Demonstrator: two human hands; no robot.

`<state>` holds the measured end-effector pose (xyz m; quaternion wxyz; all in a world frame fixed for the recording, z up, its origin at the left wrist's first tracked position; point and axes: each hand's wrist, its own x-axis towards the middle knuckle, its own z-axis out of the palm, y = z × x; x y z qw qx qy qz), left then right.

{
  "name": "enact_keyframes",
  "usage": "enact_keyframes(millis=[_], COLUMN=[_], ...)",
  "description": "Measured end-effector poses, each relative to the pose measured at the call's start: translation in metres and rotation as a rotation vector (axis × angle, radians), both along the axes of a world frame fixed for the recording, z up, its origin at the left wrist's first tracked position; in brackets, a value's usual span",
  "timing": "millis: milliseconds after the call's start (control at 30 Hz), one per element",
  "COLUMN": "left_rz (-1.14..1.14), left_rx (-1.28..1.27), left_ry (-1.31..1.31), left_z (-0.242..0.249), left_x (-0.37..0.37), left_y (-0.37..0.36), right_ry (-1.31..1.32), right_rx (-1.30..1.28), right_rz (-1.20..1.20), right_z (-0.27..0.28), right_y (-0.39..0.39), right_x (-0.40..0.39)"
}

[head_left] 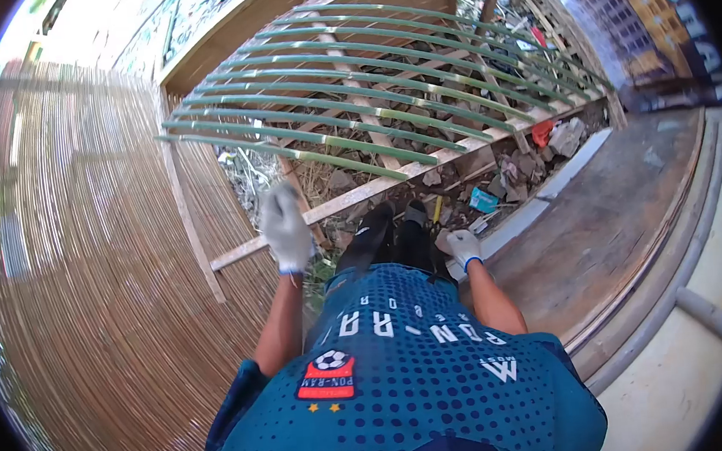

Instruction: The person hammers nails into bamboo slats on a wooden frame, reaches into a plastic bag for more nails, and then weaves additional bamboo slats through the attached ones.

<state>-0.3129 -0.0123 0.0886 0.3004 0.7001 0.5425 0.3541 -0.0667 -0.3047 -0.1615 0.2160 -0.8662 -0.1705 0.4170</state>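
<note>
My left hand (286,227), in a white glove, is raised in front of the near wooden rail (358,193), at its left part. Motion smears its fingers, so any hold is hidden. My right hand (463,246), also gloved, is low beside my leg, near the pale board edge. Its fingers are curled, and whatever may be in them cannot be made out. Ahead, several green bamboo strips (333,139) lie side by side, with gaps, across a wooden frame. Their near ends rest on or stick out past the near rail.
A woven bamboo screen (97,212) fills the left side. Rubble and litter lie under the frame, with a blue packet (484,200) and a yellow item (437,211) near my feet. At right are a brown wooden panel (598,215) and a printed banner (650,25).
</note>
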Motion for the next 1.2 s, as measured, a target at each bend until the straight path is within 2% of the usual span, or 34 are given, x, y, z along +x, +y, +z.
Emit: enact_keyframes(millis=[33,67,100,133,200,233,267,300,333,367,400,433,467,500,533,567,633,667,700,767,800,867,900,967,1033,1067,1100,1133,1167,1200], left_rz=[-0.108,-0.315,-0.556,-0.742,-1.063,-1.142,-1.193,-1.245,-1.246,-1.189,-1.128,-1.066,-0.942,-0.8,-0.662,-0.527,-0.445,-0.444,-0.442,-0.38,-0.497,-0.583,-0.562,-0.547,-0.718,-0.904,-0.755,-0.599,-0.509,-0.427], left_rx=[-0.071,-0.068,-0.215,-0.378,-0.492,-0.541,-0.525,-0.497,-0.497,-0.484,-0.479,-0.469,-0.387,-0.434,-0.471,-0.496,-0.356,-0.358,-0.356,-0.271,-0.122,-0.032,-0.1,-0.262,-0.148,0.103,-0.108,-0.27,-0.267,-0.275], left_ry=[0.024,0.097,0.191,0.223,0.345,0.393,0.421,0.447,0.527,0.531,0.532,0.522,0.547,0.549,0.545,0.527,0.57,0.637,0.703,0.661,0.82,0.967,0.956,0.85,0.976,1.155,0.903,0.613,0.793,0.977], left_z=[0.013,0.012,0.027,0.019,-0.02,-0.035,-0.061,-0.092,-0.122,-0.165,-0.217,-0.269,-0.318,-0.347,-0.376,-0.405,-0.503,-0.532,-0.558,-0.584,-0.606,-0.639,-0.647,-0.708,-0.805,-0.841,-0.864,-0.859,-0.848,-0.772], left_x=[0.009,0.01,0.022,0.03,0.042,0.054,0.061,0.07,0.079,0.084,0.084,0.09,0.096,0.099,0.109,0.125,0.121,0.124,0.128,0.138,0.137,0.149,0.155,0.16,0.129,0.143,0.136,0.137,0.129,0.139], left_y=[-0.022,-0.036,-0.048,-0.056,-0.062,-0.065,-0.066,-0.063,-0.061,-0.056,-0.053,-0.046,-0.039,-0.036,-0.027,-0.012,0.034,0.059,0.083,0.112,0.137,0.178,0.192,0.248,0.303,0.316,0.316,0.3,0.283,0.225], right_ry=[-0.004,-0.01,0.017,0.039,0.141,0.156,0.197,0.258,0.305,0.157,0.404,0.394,0.328,0.261,0.226,0.435,0.171,0.09,0.109,0.202,0.281,0.267,0.345,0.48,0.543,0.533,0.534,0.54,0.549,0.542], right_rx=[-0.043,-0.084,-0.028,0.024,0.162,0.217,0.206,0.304,0.352,0.402,0.581,0.575,0.51,0.563,0.611,0.748,0.839,0.877,0.913,0.936,0.921,1.093,1.246,1.565,1.728,1.823,1.831,1.837,1.839,1.812], right_rz=[-0.014,-0.033,-0.186,-0.342,-0.623,-0.742,-0.749,-0.906,-0.919,-0.888,-1.002,-1.112,-1.068,-1.031,-1.015,-1.129,-0.995,-0.951,-0.95,-1.036,-1.117,-1.257,-1.311,-1.385,-1.202,-1.107,-1.086,-1.065,-1.04,-1.082], right_z=[-0.028,-0.058,-0.086,-0.116,-0.156,-0.176,-0.118,-0.131,-0.137,-0.187,-0.162,-0.141,-0.129,-0.136,-0.169,-0.147,-0.189,-0.209,-0.205,-0.187,-0.174,-0.148,-0.146,-0.15,-0.15,-0.162,-0.166,-0.166,-0.163,-0.164], right_y=[-0.017,-0.027,-0.035,-0.043,-0.047,-0.041,-0.019,-0.004,0.007,0.018,0.037,0.064,0.085,0.099,0.111,0.12,0.133,0.136,0.131,0.113,0.1,0.082,0.078,0.072,0.06,0.063,0.064,0.065,0.066,0.07], right_x=[-0.004,-0.014,-0.03,-0.049,-0.083,-0.105,-0.111,-0.134,-0.148,-0.177,-0.175,-0.175,-0.168,-0.168,-0.176,-0.158,-0.155,-0.153,-0.143,-0.127,-0.121,-0.104,-0.104,-0.101,-0.106,-0.107,-0.106,-0.105,-0.105,-0.104])
